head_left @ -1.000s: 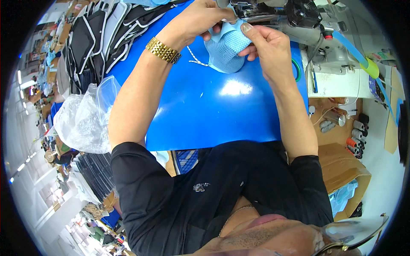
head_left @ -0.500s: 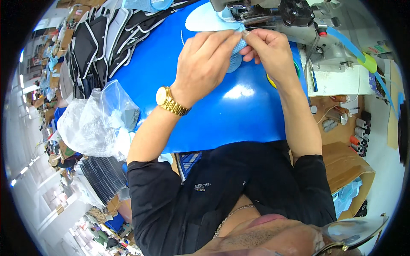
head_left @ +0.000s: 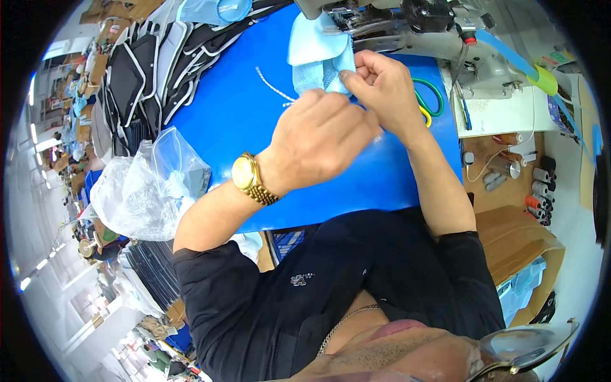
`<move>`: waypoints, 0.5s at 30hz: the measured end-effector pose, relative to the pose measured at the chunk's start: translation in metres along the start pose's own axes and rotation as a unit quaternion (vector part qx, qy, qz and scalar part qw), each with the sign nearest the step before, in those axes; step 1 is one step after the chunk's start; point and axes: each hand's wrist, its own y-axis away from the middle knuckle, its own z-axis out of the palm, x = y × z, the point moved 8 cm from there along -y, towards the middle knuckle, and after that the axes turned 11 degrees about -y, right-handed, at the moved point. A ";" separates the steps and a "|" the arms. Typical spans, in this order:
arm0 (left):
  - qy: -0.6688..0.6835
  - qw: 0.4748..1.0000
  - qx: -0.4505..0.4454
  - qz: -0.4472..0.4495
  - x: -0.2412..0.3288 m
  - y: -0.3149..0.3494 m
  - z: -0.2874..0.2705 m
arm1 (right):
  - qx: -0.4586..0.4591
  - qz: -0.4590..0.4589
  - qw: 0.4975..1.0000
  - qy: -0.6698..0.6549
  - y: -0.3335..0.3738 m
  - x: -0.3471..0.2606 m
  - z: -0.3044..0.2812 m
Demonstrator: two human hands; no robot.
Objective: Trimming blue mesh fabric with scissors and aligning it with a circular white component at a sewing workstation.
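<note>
A light blue fabric piece (head_left: 316, 54) lies on the blue table (head_left: 229, 108) at the foot of a grey sewing machine (head_left: 407, 25). My right hand (head_left: 380, 86) pinches its lower right corner. My left hand (head_left: 324, 137), with a gold watch (head_left: 249, 178) on the wrist, hovers just below it with fingers curled; whether it touches the fabric is hidden. A thin white strip (head_left: 272, 84) lies on the table left of the hands.
Green and yellow scissors (head_left: 429, 102) lie right of my right hand. A clear plastic bag (head_left: 146, 191) sits at the table's left edge. Black and white cut panels (head_left: 137, 70) are stacked far left. Thread spools (head_left: 538, 184) lie on a wooden shelf at right.
The light blue fabric has gone from my hands up to the sewing machine's foot. My left hand has drawn back and down from it. My right hand stays on the fabric.
</note>
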 end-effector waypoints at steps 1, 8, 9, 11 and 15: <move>0.001 1.000 -0.002 0.000 -0.003 -0.003 0.002 | 0.000 0.031 0.999 -0.040 0.003 0.005 0.001; -0.119 0.985 0.034 -0.120 -0.069 -0.015 0.021 | -0.010 0.071 0.990 -0.124 0.010 0.018 0.001; -0.143 0.981 0.028 -0.125 -0.070 -0.015 0.022 | -0.003 0.042 0.994 -0.103 0.008 0.014 0.002; -0.168 0.977 0.020 -0.131 -0.073 -0.014 0.023 | 0.011 0.033 0.996 -0.078 0.005 0.001 0.000; -0.170 0.981 0.016 -0.092 -0.076 -0.015 0.026 | 0.062 -0.007 0.995 -0.072 0.001 0.000 0.000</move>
